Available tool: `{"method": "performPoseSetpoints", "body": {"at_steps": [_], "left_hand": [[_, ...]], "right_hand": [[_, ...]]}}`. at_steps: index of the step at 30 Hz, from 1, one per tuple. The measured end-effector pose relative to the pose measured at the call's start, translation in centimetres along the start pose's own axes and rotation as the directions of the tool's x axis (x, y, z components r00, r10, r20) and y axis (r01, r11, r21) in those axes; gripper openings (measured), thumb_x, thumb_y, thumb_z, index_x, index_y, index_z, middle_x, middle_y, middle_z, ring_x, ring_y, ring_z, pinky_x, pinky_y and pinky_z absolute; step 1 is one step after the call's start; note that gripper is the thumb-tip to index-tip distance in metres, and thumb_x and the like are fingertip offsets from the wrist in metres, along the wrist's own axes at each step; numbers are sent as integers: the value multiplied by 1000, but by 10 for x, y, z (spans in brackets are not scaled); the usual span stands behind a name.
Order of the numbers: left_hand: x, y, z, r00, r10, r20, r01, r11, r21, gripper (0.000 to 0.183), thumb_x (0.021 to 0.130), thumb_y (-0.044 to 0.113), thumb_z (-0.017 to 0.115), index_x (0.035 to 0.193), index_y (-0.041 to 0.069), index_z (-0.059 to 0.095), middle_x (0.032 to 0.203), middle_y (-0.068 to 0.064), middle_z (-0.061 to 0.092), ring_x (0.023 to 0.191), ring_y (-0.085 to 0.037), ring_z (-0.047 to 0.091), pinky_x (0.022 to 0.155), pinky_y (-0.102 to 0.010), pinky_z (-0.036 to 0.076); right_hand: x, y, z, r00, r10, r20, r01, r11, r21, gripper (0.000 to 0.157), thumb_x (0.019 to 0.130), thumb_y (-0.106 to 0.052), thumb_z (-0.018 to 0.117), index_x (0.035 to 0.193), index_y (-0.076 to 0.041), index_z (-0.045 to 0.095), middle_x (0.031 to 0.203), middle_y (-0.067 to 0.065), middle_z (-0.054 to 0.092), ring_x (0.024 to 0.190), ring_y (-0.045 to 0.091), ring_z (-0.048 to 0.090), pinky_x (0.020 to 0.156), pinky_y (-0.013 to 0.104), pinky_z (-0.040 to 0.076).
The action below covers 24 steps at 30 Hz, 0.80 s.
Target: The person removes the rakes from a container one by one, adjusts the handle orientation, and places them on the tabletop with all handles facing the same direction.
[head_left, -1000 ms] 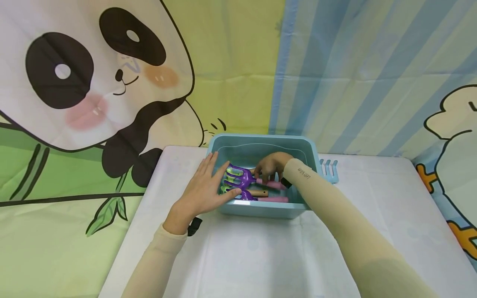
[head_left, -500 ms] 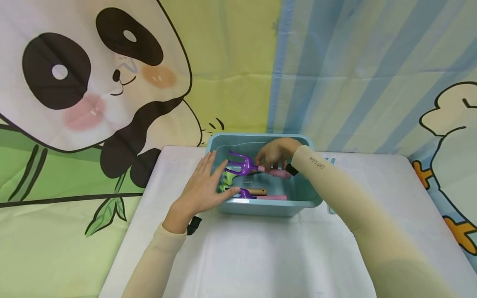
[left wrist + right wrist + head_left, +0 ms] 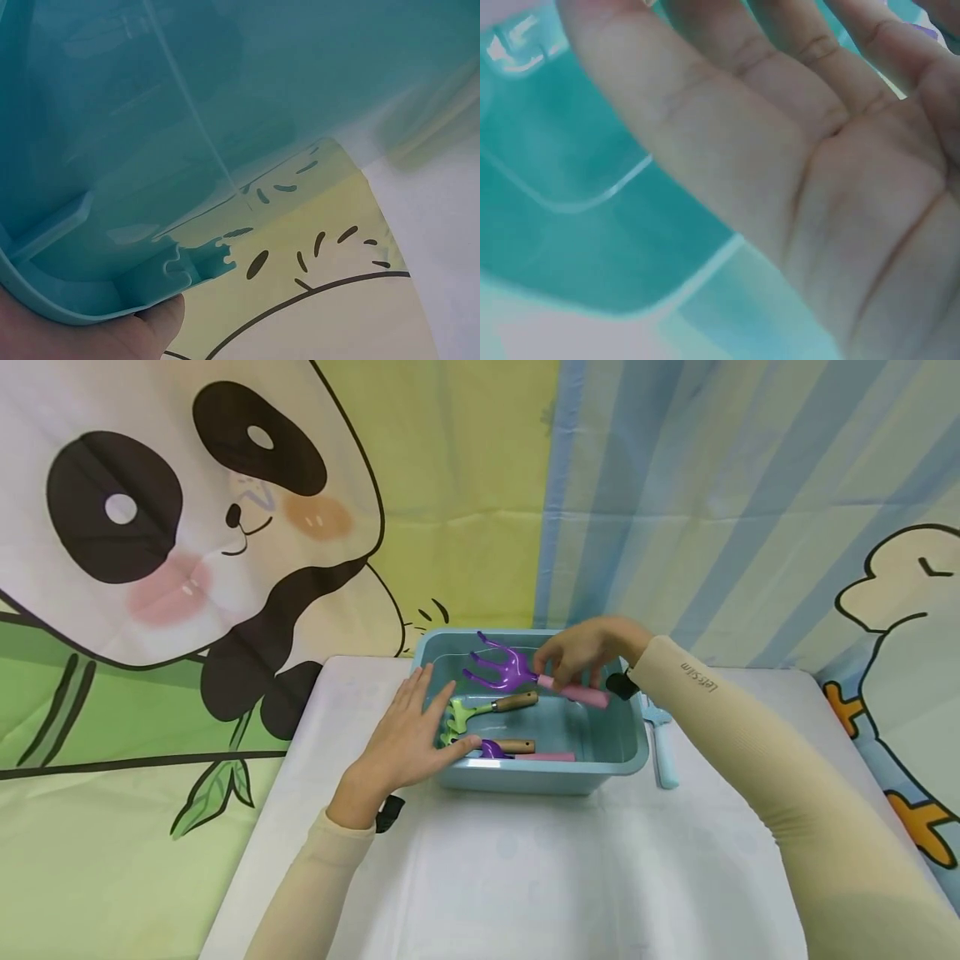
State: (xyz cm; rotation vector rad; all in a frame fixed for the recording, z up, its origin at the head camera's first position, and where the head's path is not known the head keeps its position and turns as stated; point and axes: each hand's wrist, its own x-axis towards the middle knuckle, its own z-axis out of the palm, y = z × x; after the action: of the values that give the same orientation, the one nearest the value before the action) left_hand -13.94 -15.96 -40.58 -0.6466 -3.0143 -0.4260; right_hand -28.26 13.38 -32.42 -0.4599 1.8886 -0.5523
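My right hand [image 3: 581, 652] grips the pink handle of a purple hand rake [image 3: 510, 670], raised at the back of a light blue plastic bin [image 3: 525, 781]. The rake's prongs point left. My left hand [image 3: 405, 735] rests against the bin's left side with its fingers straight and its thumb over the front rim. Inside the bin lie a green hand rake [image 3: 461, 714] with a wooden handle, another wooden handle [image 3: 517, 746], and a second purple tool [image 3: 491, 749] with a pink handle, its head partly hidden by my left thumb.
A light blue hand rake [image 3: 663, 756] lies on the white-covered table [image 3: 525, 877], right of the bin. A curtain [image 3: 465, 510] with a printed panda hangs directly behind the bin and table.
My right hand has lifted the purple hand rake from among the other tools and moved it up and to the right. The green rake beneath it has come into view. My left hand stays put.
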Motion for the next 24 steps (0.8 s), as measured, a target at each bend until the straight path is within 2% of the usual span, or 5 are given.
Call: {"method": "performPoseSetpoints", "body": {"at_steps": [9,13,17,24], "left_hand": [[0,0,0,1000,-1,2,1,1000,-6,101,88,84,34,158,11,30,165,-19,4,152,-30,-4,121,-41,-1],[0,-1,0,1000,-2,-1,2,1000,0,102,88,84,33,159,12,30,165,-20,5,152,-30,-3,121,-41,0],[0,-1,0,1000,-4,-1,4,1000,0,101,87,84,34,159,12,30,165,-20,5,152,-30,-3,121,-42,0],[-1,0,0,1000,1,2,-1,1000,-6,101,88,84,35,158,11,30,165,-19,4,152,-30,-4,121,-42,0]], "right_hand": [[-39,13,-8,995,-94,-16,94,995,29,41,101,-10,55,139,-4,41,112,18,56,94,28,61,76,42,58],[-52,21,-9,991,-126,-40,128,990,67,44,102,-13,56,140,-2,38,116,19,56,103,30,59,78,43,57],[-64,35,-8,986,-141,-92,152,981,119,47,102,-15,57,142,-2,36,119,21,57,109,33,58,82,47,57],[-90,70,-3,967,-156,-201,199,955,219,45,102,-13,58,139,1,38,123,27,55,105,40,61,86,50,55]]}}
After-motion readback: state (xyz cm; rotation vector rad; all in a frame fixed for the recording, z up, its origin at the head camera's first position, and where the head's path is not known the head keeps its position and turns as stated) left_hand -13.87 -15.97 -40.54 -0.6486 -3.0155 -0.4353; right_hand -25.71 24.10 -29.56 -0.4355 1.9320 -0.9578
